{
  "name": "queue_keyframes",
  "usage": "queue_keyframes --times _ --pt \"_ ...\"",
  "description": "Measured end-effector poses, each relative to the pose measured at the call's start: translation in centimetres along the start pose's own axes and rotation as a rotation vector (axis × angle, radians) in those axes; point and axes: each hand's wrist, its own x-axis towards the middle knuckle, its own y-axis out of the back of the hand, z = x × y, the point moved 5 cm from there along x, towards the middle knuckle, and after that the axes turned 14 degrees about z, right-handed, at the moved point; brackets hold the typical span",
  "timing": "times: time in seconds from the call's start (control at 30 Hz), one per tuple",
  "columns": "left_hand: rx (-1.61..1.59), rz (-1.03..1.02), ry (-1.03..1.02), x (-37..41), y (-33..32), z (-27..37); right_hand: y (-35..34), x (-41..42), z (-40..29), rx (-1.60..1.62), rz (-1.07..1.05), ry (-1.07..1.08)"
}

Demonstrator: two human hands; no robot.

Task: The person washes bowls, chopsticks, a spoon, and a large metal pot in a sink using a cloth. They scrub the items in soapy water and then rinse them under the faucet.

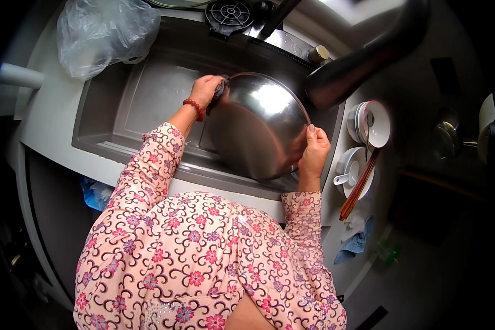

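A large round stainless steel basin [251, 128] is tilted up inside the dark grey sink [156, 95], its shiny face towards me. Gripped at its right rim, it rests between the thumb and fingers of my right hand [315, 148]. My left hand [206, 88], with a red bead bracelet at the wrist, presses a dark cloth [219, 90] against the basin's upper left edge. The fingers of that hand are partly hidden behind the cloth and rim.
A clear plastic bag [107, 37] lies over the sink's back left corner. Over the right side reaches a black faucet [338, 78]. White bowls [379, 128], a white spoon [346, 177] and several chopsticks [359, 185] occupy the right counter, near a blue cloth [357, 245].
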Motion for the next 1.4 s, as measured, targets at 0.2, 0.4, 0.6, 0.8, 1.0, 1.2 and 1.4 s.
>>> queue_keyframes --times 0.2,0.4,0.6,0.8,1.0,1.2,1.4 --pt "0.156 0.029 0.526 -0.2 2.2 -6.7 2.9 1.3 2.5 0.092 0.140 -0.037" --pt "0.380 -0.162 0.823 -3.4 2.4 -6.8 2.8 1.1 2.3 0.099 0.175 0.027" --pt "0.274 -0.140 0.857 -1.4 4.6 -6.3 -3.1 -2.9 -0.7 -0.199 -0.059 0.293" --pt "0.283 0.196 0.510 0.5 9.1 -0.1 -9.2 -8.0 2.6 -0.360 -0.577 0.720" --pt "1.016 0.178 -0.111 2.0 14.9 1.6 -10.7 -10.9 8.7 -0.783 -1.009 0.823" --pt "1.509 -0.030 -0.318 -1.9 9.9 5.0 -8.5 -6.8 13.0 -1.201 -0.963 0.545" --pt "1.301 -0.401 -0.485 -5.3 3.2 7.7 -6.3 4.5 8.1 -0.318 -0.034 -0.157"
